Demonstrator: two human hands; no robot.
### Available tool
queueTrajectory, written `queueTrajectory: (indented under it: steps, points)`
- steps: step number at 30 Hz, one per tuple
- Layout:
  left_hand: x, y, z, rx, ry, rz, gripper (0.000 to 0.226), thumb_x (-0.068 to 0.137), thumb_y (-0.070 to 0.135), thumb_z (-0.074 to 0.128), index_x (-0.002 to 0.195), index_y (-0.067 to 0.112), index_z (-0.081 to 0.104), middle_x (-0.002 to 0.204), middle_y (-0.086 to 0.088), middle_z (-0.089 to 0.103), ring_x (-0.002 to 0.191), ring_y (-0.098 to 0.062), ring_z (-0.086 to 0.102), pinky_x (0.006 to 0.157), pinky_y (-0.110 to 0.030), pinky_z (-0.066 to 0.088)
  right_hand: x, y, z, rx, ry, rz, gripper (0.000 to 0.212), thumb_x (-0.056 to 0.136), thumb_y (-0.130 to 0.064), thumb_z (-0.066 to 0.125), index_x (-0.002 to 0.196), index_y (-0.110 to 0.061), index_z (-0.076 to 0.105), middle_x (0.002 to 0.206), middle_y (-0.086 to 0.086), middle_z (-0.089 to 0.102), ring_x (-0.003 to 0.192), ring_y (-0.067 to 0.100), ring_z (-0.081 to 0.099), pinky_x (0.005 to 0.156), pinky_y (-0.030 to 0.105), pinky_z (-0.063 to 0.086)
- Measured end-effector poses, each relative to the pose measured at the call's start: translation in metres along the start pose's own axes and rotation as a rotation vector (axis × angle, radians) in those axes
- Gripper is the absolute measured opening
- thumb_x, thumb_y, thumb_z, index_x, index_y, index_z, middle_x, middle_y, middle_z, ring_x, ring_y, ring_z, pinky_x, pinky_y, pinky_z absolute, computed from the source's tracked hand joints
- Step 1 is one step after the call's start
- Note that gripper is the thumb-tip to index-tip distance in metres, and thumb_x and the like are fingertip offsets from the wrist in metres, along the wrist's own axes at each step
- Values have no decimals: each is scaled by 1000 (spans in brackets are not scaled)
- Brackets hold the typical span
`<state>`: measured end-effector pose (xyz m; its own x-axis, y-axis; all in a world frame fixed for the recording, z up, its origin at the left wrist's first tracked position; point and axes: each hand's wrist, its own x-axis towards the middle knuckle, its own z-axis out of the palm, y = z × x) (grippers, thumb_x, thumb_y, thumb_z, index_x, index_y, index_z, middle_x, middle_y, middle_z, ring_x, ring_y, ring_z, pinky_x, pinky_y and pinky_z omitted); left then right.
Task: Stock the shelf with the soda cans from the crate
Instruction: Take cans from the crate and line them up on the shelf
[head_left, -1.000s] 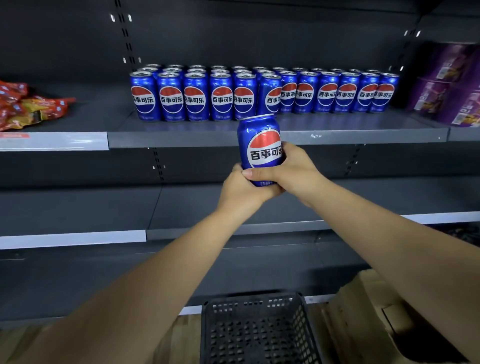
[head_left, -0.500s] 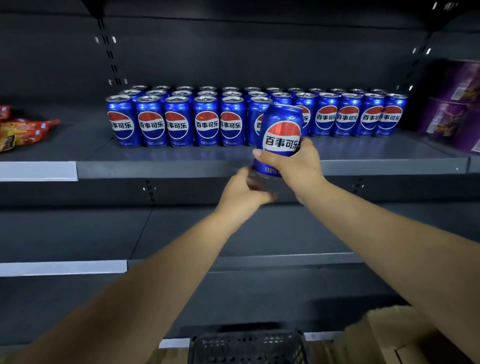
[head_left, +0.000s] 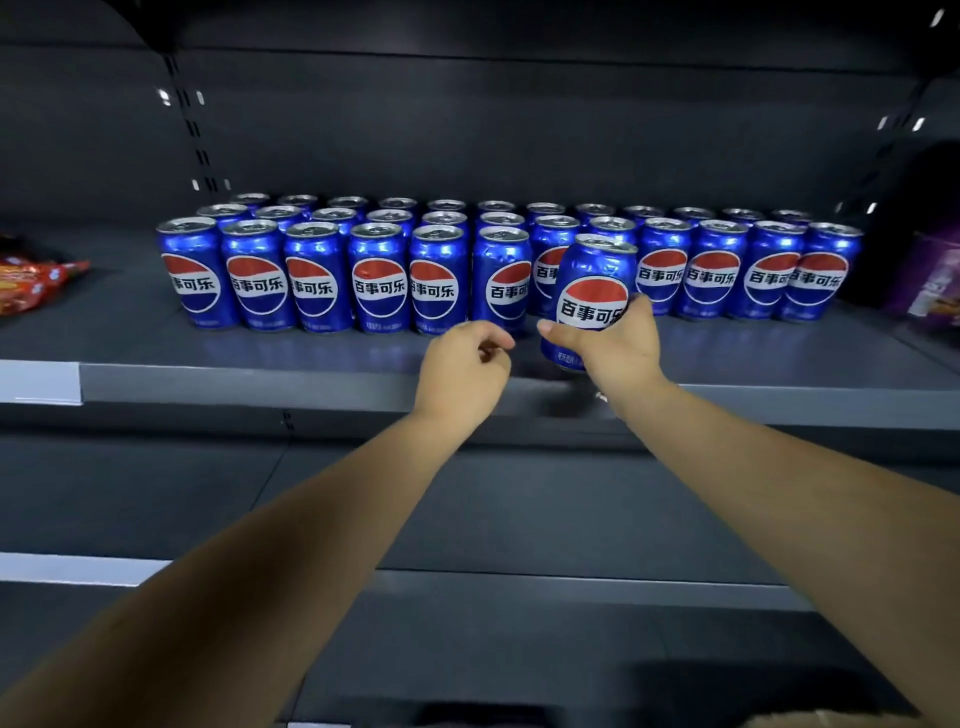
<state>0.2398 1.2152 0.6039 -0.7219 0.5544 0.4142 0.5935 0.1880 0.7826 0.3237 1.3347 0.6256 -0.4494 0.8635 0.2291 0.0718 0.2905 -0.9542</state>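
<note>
So the right hand (head_left: 613, 348) had one blue soda can (head_left: 592, 291) wrapped up. The thumb was across the front just under the logo and the other fingers curled round the far side, mostly hidden. That can sat around 2 o'clock from the middle of the view, leaning a touch, over the front strip of the grey shelf (head_left: 311, 374). It was right in front of a gap in the front row. Honestly couldn't tell if its base was touching the shelf or just above it.

The left hand (head_left: 462, 369) was pretty much dead centre, at 9 o'clock of the held can and apart from it. Its fingers were loosely curled with nothing in them, and the thumb tip was near the forefinger.

Behind them the stocked cans (head_left: 379, 275) stood upright in three rows, running from about 10 o'clock to 2 o'clock. Red snack bags (head_left: 36, 278) lay way out at 9 o'clock, with purple packs (head_left: 935, 286) at 3 o'clock. A lower shelf (head_left: 519, 519) was at 6 o'clock under the forearms.
</note>
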Motion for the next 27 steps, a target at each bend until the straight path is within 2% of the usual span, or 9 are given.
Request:
queueTrajectory:
  steps: [3, 5, 8, 10, 12, 14, 19, 22, 27]
  points:
    - [7, -10, 8, 57, 6, -25, 20, 85, 3, 53, 93, 11, 69, 67, 13, 53, 62, -5, 50, 67, -19, 42, 11, 8, 3, -62, -44, -13, 75, 64, -20, 87, 121, -5, 40, 107, -1, 54, 97, 13, 52, 84, 22, 42]
    - [15, -12, 10, 99, -31, -66, 20, 83, 4, 53, 85, 14, 69, 64, 12, 55, 64, -9, 52, 69, -22, 44, 16, 13, 6, -89, -66, -11, 76, 64, -21, 87, 121, -6, 39, 110, 0, 55, 97, 13, 51, 84, 24, 43]
    - [36, -15, 11, 10, -114, -239, 20, 80, 5, 52, 70, 16, 66, 59, 6, 61, 68, -18, 61, 74, -31, 54, 24, 18, 10, -121, -121, -18, 76, 64, -19, 87, 121, -6, 38, 109, 0, 54, 97, 13, 50, 85, 24, 42]
    - [51, -17, 13, -30, -145, -369, 16, 79, 6, 54, 74, 8, 69, 56, 0, 63, 63, -20, 62, 79, -39, 57, 30, 18, 11, -135, -152, -19, 77, 65, -18, 86, 122, -7, 36, 109, -1, 52, 98, 13, 50, 84, 23, 41]
    - [59, -17, 14, 32, -203, -409, 15, 82, 9, 55, 84, 3, 68, 55, -2, 61, 55, -17, 57, 71, -35, 56, 36, 19, 14, -135, -159, -6, 78, 66, -17, 85, 124, -8, 33, 110, -1, 51, 99, 13, 49, 85, 23, 40]
    - [63, -15, 14, 59, -229, -404, 18, 85, 11, 51, 90, 2, 67, 57, -4, 61, 48, -15, 52, 56, -25, 44, 42, 22, 19, -148, -154, -6, 79, 68, -19, 85, 125, -9, 30, 115, 0, 50, 102, 14, 49, 87, 24, 41]
    - [70, -19, 8, -111, -236, -461, 20, 89, 7, 50, 101, -3, 61, 59, -9, 55, 32, -15, 45, 34, -15, 27, 58, 30, 33, -223, -124, 21, 98, 76, -31, 78, 144, -13, 10, 144, 11, 35, 128, 28, 42, 97, 36, 39]
    - [71, -23, 10, -128, -214, -435, 19, 88, 8, 52, 99, -3, 62, 59, -8, 56, 28, -12, 43, 32, -13, 26, 64, 32, 41, -373, -155, 48, 102, 85, -41, 65, 149, -12, -9, 152, 14, 19, 138, 30, 28, 107, 42, 31]
    - [71, -26, 14, -70, -194, -378, 16, 88, 9, 50, 91, 3, 64, 60, -6, 58, 27, -9, 42, 33, -13, 28, 62, 35, 48, -625, -198, 57, 99, 93, -43, 52, 145, -7, -23, 157, 15, -1, 146, 26, -2, 116, 37, 13]
